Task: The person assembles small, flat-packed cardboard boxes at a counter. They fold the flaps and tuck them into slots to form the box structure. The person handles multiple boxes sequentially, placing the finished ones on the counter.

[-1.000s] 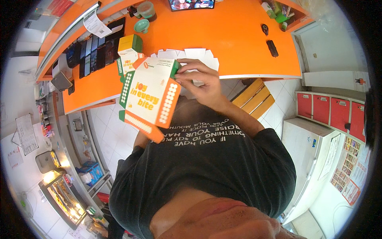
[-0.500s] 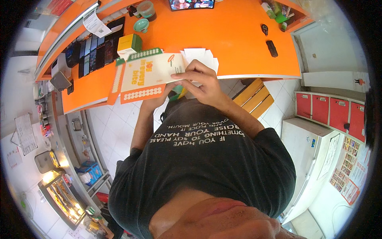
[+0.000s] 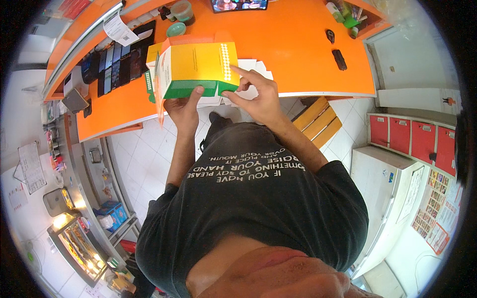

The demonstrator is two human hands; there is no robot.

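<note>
A yellow, green and orange food carton [image 3: 196, 62] is held up over the table's near edge, its yellow panel facing up and its green side toward me. At the left end, flaps stick out. My left hand [image 3: 184, 113] grips it from below, thumb on the green side and the other fingers mostly hidden beneath. At the right end my right hand [image 3: 259, 98] is closed on its edge, the index finger on the yellow panel and the thumb at the green corner. Behind the carton, white folded card pieces [image 3: 256, 67] lie on the table, partly covered.
The orange table [image 3: 293, 44] carries several phones [image 3: 110, 64] at left, a green bowl [image 3: 176, 30], a lidded tub [image 3: 182, 11], a screen [image 3: 240, 5] and two dark small objects at right. A wooden slatted stool [image 3: 318, 121] stands below the table's right side.
The carton has turned over from its cream and orange face to its yellow and green faces and now has a box shape. My left hand has come into view at its near side.
</note>
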